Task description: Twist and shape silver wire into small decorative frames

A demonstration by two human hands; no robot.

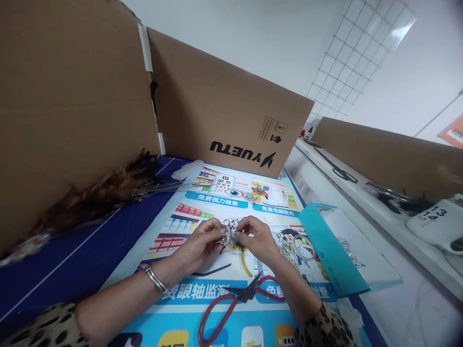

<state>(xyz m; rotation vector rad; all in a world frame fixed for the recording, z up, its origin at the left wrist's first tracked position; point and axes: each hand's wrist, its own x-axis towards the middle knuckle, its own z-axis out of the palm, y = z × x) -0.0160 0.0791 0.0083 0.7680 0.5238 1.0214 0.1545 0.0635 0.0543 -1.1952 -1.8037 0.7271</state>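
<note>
My left hand (204,241) and my right hand (257,239) meet above the printed sheet, fingers pinched on a small tangle of silver wire (230,232). Its fine details are too small to make out. Just below the fingers a curved yellow handle (246,264) shows; the rest of that item is partly hidden by my hands. Nearer to me lie red-handled scissors (247,293), their blades apart. To the right of my right hand are a round clear roll (304,247), which looks like tape, and more loose wire pieces (286,248).
A teal-edged box (327,255) at right holds wire pieces (350,253). Another wire bunch (256,194) lies farther back. Brown feathery material (87,197) sits at left. Cardboard walls (224,96) stand behind and left. A white ledge (336,166) carries a second pair of scissors (343,174).
</note>
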